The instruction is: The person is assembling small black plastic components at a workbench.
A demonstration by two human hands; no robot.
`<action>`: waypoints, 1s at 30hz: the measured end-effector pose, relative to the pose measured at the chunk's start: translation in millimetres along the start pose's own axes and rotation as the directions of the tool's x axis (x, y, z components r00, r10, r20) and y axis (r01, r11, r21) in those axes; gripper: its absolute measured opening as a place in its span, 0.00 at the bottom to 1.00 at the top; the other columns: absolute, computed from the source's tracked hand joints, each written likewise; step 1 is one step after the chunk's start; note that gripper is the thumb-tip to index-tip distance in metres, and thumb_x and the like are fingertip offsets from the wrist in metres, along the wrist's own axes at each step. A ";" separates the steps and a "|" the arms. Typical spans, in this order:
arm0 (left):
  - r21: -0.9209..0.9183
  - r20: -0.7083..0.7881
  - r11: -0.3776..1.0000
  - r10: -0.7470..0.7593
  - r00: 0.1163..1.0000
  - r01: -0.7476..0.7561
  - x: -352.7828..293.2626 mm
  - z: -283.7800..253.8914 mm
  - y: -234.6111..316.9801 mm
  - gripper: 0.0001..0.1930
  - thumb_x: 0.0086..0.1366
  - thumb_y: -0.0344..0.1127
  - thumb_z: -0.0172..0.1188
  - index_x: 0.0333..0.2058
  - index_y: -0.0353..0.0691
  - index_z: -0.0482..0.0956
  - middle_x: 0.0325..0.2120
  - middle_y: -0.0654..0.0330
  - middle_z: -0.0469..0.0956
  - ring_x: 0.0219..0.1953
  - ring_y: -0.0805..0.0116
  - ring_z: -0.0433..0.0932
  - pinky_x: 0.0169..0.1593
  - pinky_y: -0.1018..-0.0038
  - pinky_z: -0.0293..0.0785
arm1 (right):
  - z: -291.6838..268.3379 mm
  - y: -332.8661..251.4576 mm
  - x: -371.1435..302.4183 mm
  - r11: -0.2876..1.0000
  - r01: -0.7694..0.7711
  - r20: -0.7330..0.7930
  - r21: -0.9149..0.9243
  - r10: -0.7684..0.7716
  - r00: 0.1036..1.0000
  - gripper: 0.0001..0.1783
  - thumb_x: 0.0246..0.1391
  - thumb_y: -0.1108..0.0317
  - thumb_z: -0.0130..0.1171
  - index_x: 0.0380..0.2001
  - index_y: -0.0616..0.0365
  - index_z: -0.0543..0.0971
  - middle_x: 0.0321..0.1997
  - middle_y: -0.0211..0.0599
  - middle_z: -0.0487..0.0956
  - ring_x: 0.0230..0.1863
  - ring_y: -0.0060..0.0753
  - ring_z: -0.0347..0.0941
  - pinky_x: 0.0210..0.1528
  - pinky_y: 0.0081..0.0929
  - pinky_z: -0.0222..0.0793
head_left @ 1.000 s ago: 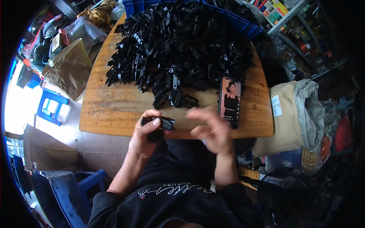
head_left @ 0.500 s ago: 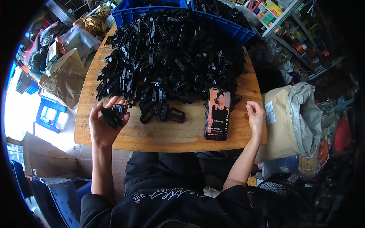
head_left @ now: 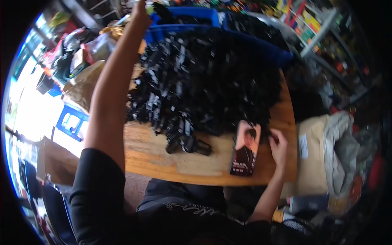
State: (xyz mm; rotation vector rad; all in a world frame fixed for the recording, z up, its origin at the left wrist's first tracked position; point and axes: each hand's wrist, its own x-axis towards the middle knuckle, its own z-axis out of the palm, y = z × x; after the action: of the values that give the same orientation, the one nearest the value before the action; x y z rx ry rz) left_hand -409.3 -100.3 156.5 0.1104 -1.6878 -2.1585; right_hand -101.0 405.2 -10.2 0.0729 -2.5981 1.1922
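Note:
My left arm stretches to the far side of the table, and my left hand is at the near left edge of a blue crate. Black plastic parts show right beside its fingers, over the crate; motion blur hides whether they are gripped. My right hand rests at the right of the table, fingers loosely curled and apart, with nothing in them. Just left of it lies a phone with a lit screen showing a person. A large heap of black plastic parts covers most of the tabletop.
Several loose black parts lie in front of the heap on the wooden table. A second blue crate stands at the back right. A large open sack is right of the table, and a blue stool stands left.
My left hand has swung from the table's front left to the far crate, carrying black parts. My right hand stays beside the phone, its fingers a little farther apart. The whole view has shifted.

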 end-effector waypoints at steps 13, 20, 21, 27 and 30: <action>0.237 0.110 0.967 -0.125 0.986 0.096 -329.1 -114.9 -40.9 0.13 0.59 0.32 0.50 0.41 0.33 0.74 0.39 0.56 0.76 0.37 0.71 0.76 0.40 0.79 0.70 | -27.2 -5.2 -21.7 0.930 -0.303 -0.092 0.209 0.327 0.941 0.11 0.50 0.73 0.53 0.39 0.61 0.76 0.33 0.25 0.75 0.33 0.15 0.65 0.37 0.13 0.61; 0.259 -0.019 0.965 -0.031 0.999 0.035 -380.2 -140.2 -40.1 0.11 0.58 0.30 0.49 0.39 0.32 0.74 0.37 0.55 0.77 0.35 0.71 0.76 0.39 0.79 0.70 | -21.4 -37.9 -18.1 0.937 0.015 0.110 -0.348 0.025 0.994 0.19 0.47 0.74 0.57 0.45 0.59 0.72 0.40 0.40 0.77 0.32 0.31 0.71 0.37 0.25 0.68; 0.254 0.004 0.967 -0.020 1.000 0.018 -381.8 -132.8 -39.0 0.11 0.58 0.29 0.49 0.38 0.32 0.74 0.36 0.55 0.77 0.35 0.71 0.76 0.38 0.80 0.70 | -25.4 -27.4 -18.1 0.927 0.088 0.115 -0.364 -0.050 0.992 0.18 0.47 0.75 0.57 0.44 0.59 0.73 0.38 0.42 0.77 0.31 0.31 0.72 0.35 0.25 0.68; 0.611 0.176 0.760 0.144 0.974 -0.223 -389.9 -92.5 -51.6 0.07 0.55 0.25 0.55 0.32 0.39 0.78 0.28 0.61 0.77 0.25 0.74 0.74 0.29 0.79 0.71 | -26.8 -31.2 -42.3 0.985 -0.098 -0.090 -0.142 0.086 0.992 0.16 0.53 0.72 0.53 0.46 0.60 0.71 0.31 0.32 0.73 0.28 0.24 0.67 0.36 0.19 0.66; 0.662 0.308 0.668 0.169 0.936 -0.338 -391.3 -73.7 -50.9 0.08 0.52 0.24 0.56 0.31 0.41 0.78 0.23 0.60 0.74 0.21 0.67 0.72 0.27 0.78 0.70 | -20.7 -30.6 -52.0 0.979 -0.145 -0.186 0.144 0.170 0.968 0.14 0.55 0.70 0.52 0.44 0.63 0.71 0.33 0.31 0.73 0.29 0.22 0.68 0.37 0.16 0.66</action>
State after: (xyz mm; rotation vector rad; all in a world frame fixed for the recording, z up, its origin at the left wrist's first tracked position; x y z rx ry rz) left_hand -41.0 -19.5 18.7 -0.1620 -2.4224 -1.2410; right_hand -41.4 397.0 10.9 -0.2199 -2.3887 1.3481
